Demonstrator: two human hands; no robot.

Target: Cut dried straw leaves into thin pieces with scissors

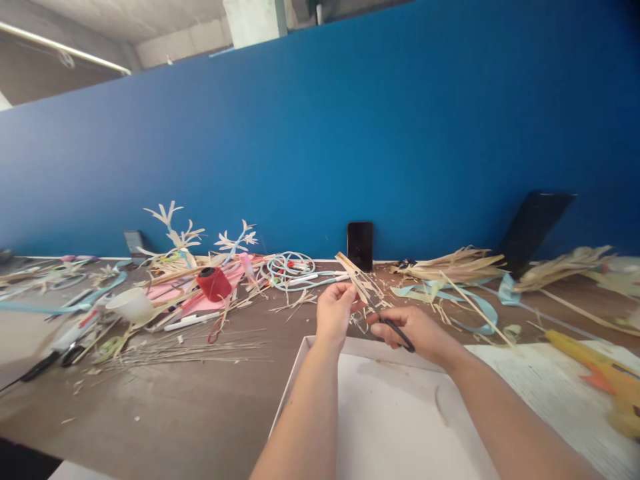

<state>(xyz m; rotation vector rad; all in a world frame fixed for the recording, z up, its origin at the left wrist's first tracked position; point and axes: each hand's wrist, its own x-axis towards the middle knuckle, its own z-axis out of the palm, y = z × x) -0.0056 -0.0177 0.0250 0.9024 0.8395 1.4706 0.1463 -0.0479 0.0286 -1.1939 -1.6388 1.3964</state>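
Pale strips [350,266] are pinched between the thumb and fingers of my left hand [337,308], up past the far edge of the white box [385,417]. My right hand [407,325] has hold of the black scissors [399,331], blades angled toward the strips. Can't tell if the blades are apart, tbh. Main worry: those fingertips are really near the blades, so one slip and I could nick myself. If my pinch loosens, the strips might twist and split crooked. Offcuts could vanish into the scraps [300,301] too. Also, a careless right elbow might bump the glue gun [590,363], and no idea if it's hot.
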